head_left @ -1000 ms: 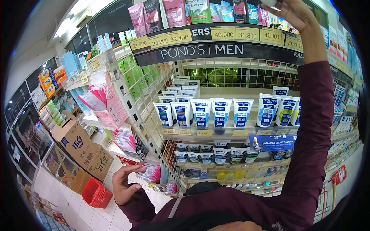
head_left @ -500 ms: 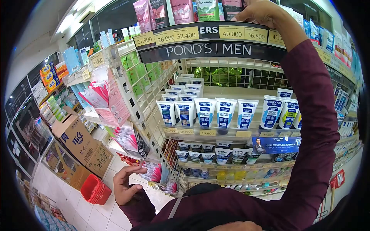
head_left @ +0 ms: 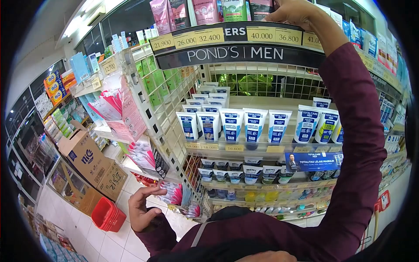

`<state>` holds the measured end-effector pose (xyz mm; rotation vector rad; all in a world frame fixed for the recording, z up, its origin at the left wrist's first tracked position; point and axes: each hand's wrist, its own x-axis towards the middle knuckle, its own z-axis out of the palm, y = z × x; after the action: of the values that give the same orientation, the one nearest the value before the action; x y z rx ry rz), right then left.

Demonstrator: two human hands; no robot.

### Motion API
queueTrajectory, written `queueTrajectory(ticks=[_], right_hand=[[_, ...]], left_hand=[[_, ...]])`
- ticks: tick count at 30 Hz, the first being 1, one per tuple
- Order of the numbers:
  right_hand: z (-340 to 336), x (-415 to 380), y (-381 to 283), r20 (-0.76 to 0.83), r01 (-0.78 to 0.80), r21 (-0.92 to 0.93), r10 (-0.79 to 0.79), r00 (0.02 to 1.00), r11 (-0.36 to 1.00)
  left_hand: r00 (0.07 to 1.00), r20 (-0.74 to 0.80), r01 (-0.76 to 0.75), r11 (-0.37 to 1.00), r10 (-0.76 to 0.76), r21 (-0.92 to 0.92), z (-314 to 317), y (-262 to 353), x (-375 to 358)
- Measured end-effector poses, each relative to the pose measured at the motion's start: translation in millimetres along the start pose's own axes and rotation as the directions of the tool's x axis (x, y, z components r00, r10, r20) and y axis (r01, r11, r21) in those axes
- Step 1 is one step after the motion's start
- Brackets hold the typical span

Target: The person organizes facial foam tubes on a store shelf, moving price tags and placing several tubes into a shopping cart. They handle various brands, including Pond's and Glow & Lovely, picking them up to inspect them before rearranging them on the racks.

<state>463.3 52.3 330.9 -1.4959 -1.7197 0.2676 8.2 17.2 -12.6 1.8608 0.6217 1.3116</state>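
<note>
My right hand (head_left: 294,14) is raised to the top shelf (head_left: 279,54), beside a dark and pink facial foam tube (head_left: 262,9). One finger reaches the tube's lower right edge; the upper part of the hand is cut off by the frame, so its grip is unclear. To the left of that tube stand a green and white facial scrub tube (head_left: 234,11) and a pink tube (head_left: 205,12). My left hand (head_left: 144,209) hangs low in front of the side rack, fingers bent, thumb apart, holding nothing.
Rows of white and blue tubes (head_left: 254,126) stand on the middle shelf, with smaller tubes (head_left: 252,174) below. A wire side rack (head_left: 161,131) is at the left. Cardboard boxes (head_left: 87,155) and red baskets (head_left: 108,215) stand on the tiled floor.
The view has shifted slightly, with the top shelf a little lower in it. My right hand remains at the facial foam tube, and my left hand has barely moved.
</note>
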Motion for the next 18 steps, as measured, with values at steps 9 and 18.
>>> queueTrajectory(ticks=[9, 18], right_hand=[[-1, -10, -9, -0.033, -0.052, -0.033, 0.051, 0.998, 0.998], [6, -61, -16, -0.452, 0.258, -0.440, -0.461, 0.764, 0.860]], left_hand=[[0.964, 0.207, -0.206, 0.964, 0.169, 0.169, -3, 32, 23], [0.675, 0.265, -0.692, 0.466, 0.688, 0.551, 66, 138, 154]])
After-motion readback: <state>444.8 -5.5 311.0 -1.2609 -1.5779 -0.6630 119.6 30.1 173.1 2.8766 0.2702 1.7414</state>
